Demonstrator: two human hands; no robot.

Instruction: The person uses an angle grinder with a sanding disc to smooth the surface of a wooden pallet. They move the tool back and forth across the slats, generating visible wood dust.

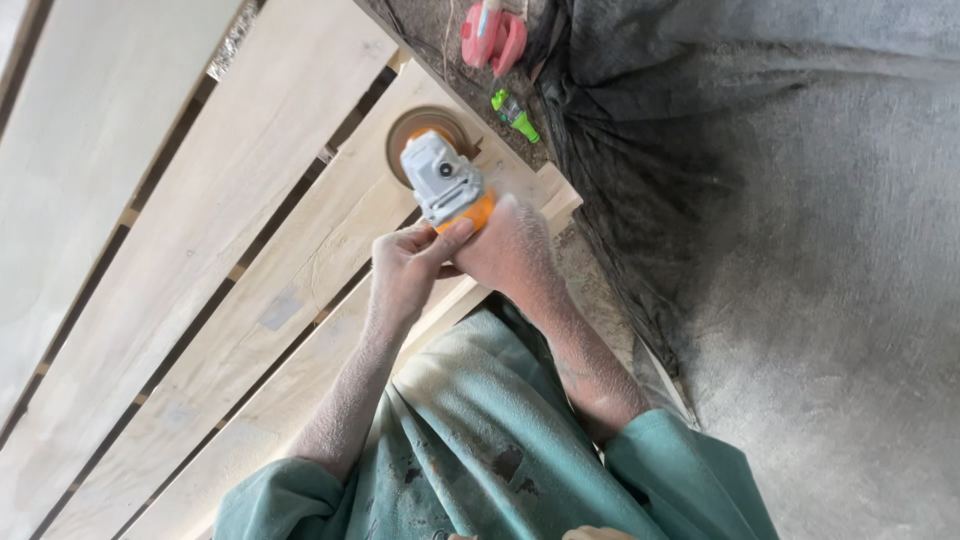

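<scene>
A grey and orange angle grinder [445, 180] with a round brown sanding disc [430, 125] rests on the end of a pale wooden plank [300, 260]. My left hand [405, 270] grips the grinder's body from the left, thumb on the orange part. My right hand [510, 250] wraps the grinder's rear handle from the right. Both hands and forearms are coated in fine wood dust. The disc lies flat against the plank near its far end.
Several long pale planks [130, 170] lie side by side with dark gaps between them. A pink tool [493, 38] and a green object [514, 114] lie on the ground beyond the plank ends. A dark grey sheet [780, 200] covers the right side.
</scene>
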